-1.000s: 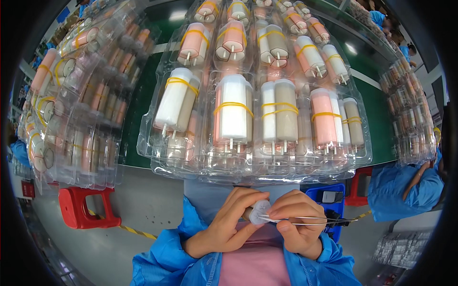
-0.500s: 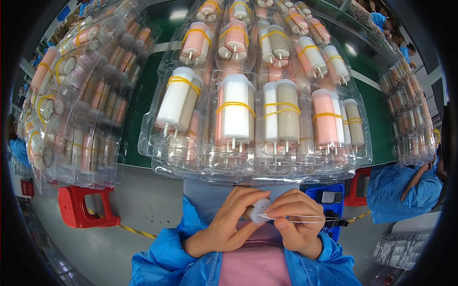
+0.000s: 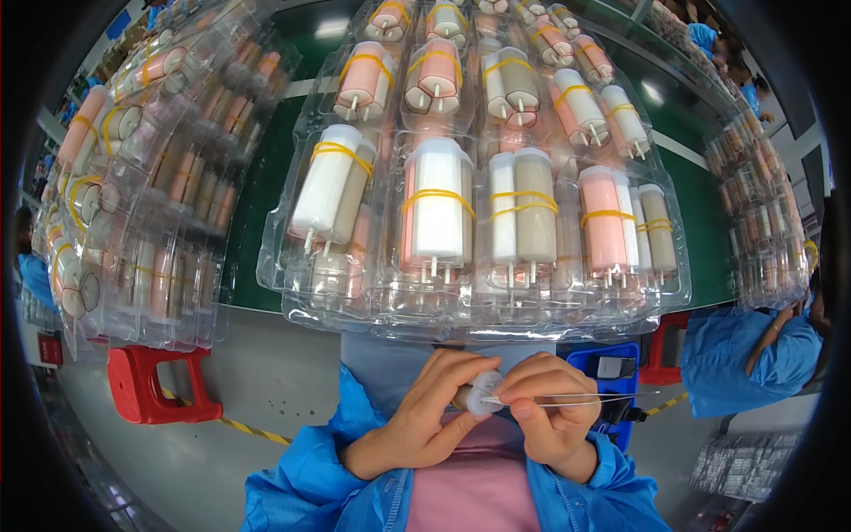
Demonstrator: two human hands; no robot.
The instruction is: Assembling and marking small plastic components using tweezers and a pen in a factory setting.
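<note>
In front of my chest, my left hand [image 3: 424, 412] is closed around a small cylinder, most of it hidden by my fingers. The cylinder's round, translucent whitish end cap [image 3: 483, 394] faces right, and a bit of greyish-brown body shows behind it. My right hand [image 3: 554, 408] pinches a pair of thin metal tweezers [image 3: 612, 397] between thumb and fingers. Their long shanks stick out to the right, while the fine tip lies against or just in front of the cap; which of the two I cannot tell.
Ahead, stacked clear plastic trays [image 3: 479, 306] hold pink, white and grey cylinders bundled with yellow rubber bands. More tray stacks [image 3: 160, 204] rise at the left and right. A red stool [image 3: 164, 386] stands left; a blue bin [image 3: 629, 363] and a blue-clad co-worker [image 3: 745, 355] are right.
The tweezers have tilted slightly, their far end now a little higher. The right fingers have shifted a bit; the left hand and the cylinder stay nearly in place.
</note>
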